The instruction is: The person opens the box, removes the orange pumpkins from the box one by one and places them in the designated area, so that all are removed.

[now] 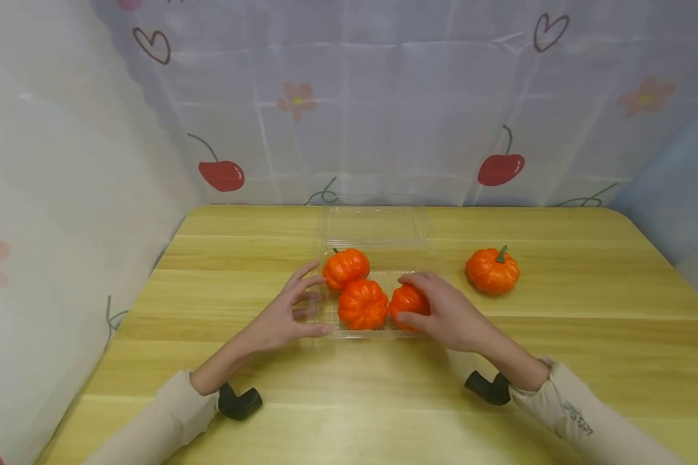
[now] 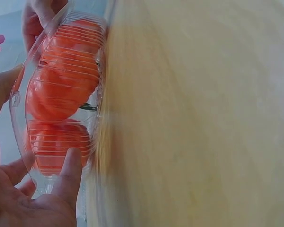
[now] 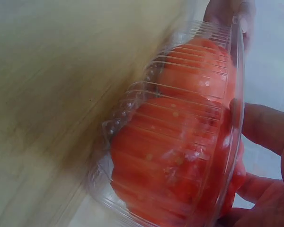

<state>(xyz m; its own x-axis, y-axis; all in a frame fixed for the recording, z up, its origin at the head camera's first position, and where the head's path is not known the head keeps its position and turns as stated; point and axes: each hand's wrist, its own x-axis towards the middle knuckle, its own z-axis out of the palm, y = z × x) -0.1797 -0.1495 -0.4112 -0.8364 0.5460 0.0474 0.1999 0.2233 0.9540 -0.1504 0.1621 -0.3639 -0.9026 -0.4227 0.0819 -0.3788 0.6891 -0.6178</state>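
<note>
Head view, centre frame: your right hand point(image 1: 442, 316) curls over the rightmost pumpkin point(image 1: 408, 303) in the clear clamshell tray point(image 1: 378, 332), thumb and fingers round it, likely seating it beside the two others point(image 1: 362, 303). Your left hand point(image 1: 282, 316) has its fingers spread and near-straight against the tray's left edge, probably steadying it. A fourth pumpkin point(image 1: 492, 271) sits right of centre on the wooden table point(image 1: 587, 336), well apart. The open lid behind blocks nothing.
</note>
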